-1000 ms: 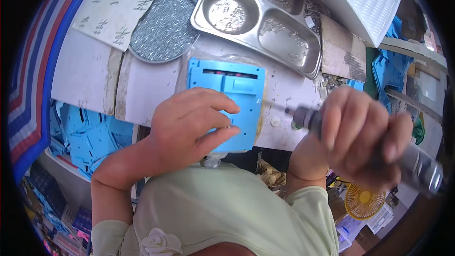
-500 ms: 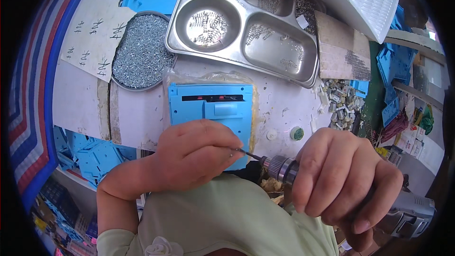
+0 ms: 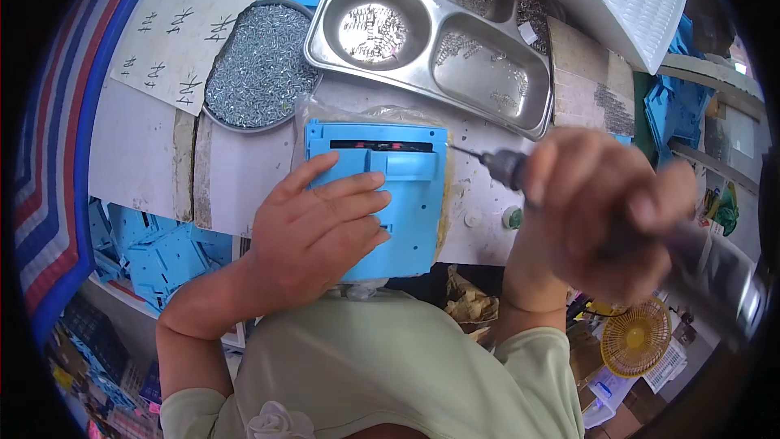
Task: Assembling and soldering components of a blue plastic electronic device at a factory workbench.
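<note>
A light-blue plastic housing (image 3: 404,236) lies flat in front of me, with a dark slot and red parts near its far edge. On its left half rests my left hand (image 3: 315,228), open, fingers spread over the surface. An electric screwdriver (image 3: 509,169) is gripped in my right hand (image 3: 605,211), which is smeared by motion. The thin bit points left, its tip by the housing's far right corner. Whether a screw sits on the tip, I cannot tell.
Beyond the housing stand a round tray of screws (image 3: 260,65) and a steel compartment tray (image 3: 410,73) with small springs. White foam (image 3: 605,0) leans at the far right. More blue housings (image 3: 158,256) are stacked at left. A yellow fan basket (image 3: 636,337) shows lower right.
My left hand has left the screwdriver's bit and spread out on the housing. My right hand has raised the screwdriver away from me, bringing the tip beside the housing's far right corner.
</note>
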`<act>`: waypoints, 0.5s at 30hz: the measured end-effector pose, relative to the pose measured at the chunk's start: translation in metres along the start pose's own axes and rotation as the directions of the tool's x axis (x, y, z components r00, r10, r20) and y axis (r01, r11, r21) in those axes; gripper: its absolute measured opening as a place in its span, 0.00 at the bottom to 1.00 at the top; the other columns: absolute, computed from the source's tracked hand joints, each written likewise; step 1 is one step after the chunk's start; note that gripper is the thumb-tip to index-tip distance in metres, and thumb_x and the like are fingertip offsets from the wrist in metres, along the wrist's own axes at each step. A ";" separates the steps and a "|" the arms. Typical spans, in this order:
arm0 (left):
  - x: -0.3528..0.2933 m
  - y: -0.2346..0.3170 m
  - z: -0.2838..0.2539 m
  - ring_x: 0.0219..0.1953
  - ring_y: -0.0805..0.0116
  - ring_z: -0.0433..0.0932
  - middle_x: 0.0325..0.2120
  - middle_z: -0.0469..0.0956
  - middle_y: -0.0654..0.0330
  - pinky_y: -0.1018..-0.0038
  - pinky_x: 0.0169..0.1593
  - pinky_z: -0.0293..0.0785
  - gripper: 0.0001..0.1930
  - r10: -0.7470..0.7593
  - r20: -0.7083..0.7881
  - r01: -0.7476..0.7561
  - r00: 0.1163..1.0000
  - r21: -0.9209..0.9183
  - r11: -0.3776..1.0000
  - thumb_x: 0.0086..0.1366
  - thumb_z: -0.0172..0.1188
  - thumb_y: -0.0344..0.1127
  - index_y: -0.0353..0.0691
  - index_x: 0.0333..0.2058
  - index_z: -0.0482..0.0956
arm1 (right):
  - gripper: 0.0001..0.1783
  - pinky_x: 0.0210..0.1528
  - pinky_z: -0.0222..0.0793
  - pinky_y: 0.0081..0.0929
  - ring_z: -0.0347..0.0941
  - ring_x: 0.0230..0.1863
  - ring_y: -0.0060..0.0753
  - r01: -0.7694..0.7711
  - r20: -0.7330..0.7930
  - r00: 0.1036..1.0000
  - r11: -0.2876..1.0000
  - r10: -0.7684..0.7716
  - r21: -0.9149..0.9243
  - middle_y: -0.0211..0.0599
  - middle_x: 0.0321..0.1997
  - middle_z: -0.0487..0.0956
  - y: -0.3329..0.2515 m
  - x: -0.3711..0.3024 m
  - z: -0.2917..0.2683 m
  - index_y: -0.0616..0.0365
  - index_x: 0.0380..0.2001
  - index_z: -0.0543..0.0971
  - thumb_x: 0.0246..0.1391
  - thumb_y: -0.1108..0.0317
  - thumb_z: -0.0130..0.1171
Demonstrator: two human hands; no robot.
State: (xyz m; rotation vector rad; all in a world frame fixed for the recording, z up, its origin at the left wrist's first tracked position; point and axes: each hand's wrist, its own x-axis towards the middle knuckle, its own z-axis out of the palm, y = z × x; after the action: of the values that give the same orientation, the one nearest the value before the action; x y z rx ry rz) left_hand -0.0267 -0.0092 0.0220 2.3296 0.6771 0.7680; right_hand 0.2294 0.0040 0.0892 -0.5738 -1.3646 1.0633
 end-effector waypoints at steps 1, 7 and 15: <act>-0.009 0.000 0.004 0.59 0.59 0.80 0.46 0.84 0.59 0.47 0.68 0.63 0.10 -0.012 0.026 0.011 1.000 0.042 0.999 0.59 0.71 0.30 0.41 0.38 0.80 | 0.14 0.31 0.71 0.28 0.68 0.20 0.22 -0.018 0.004 1.000 1.000 0.018 -0.025 0.24 0.21 0.73 0.007 0.001 0.001 0.49 0.46 0.72 0.66 0.54 0.59; -0.028 0.002 0.017 0.58 0.64 0.81 0.47 0.85 0.64 0.50 0.65 0.58 0.09 0.016 -0.097 -0.003 0.995 0.127 0.992 0.59 0.72 0.31 0.44 0.36 0.81 | 0.16 0.29 0.65 0.30 0.65 0.20 0.25 -0.096 -0.007 0.995 0.985 0.096 -0.145 0.28 0.21 0.70 0.022 0.003 0.010 0.54 0.45 0.69 0.68 0.53 0.56; -0.025 -0.005 0.021 0.54 0.70 0.83 0.41 0.86 0.67 0.55 0.60 0.63 0.11 -0.046 -0.117 0.064 0.992 0.154 0.986 0.55 0.73 0.33 0.47 0.31 0.77 | 0.13 0.23 0.61 0.29 0.62 0.17 0.24 -0.115 0.166 0.972 0.953 0.166 -0.280 0.31 0.17 0.69 0.041 0.013 0.003 0.56 0.34 0.66 0.64 0.65 0.61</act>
State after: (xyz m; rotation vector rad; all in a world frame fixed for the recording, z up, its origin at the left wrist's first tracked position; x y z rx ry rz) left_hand -0.0322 -0.0287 -0.0040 2.4111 0.8768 0.8541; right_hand 0.2140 0.0333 0.0618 -0.7972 -1.6695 1.0746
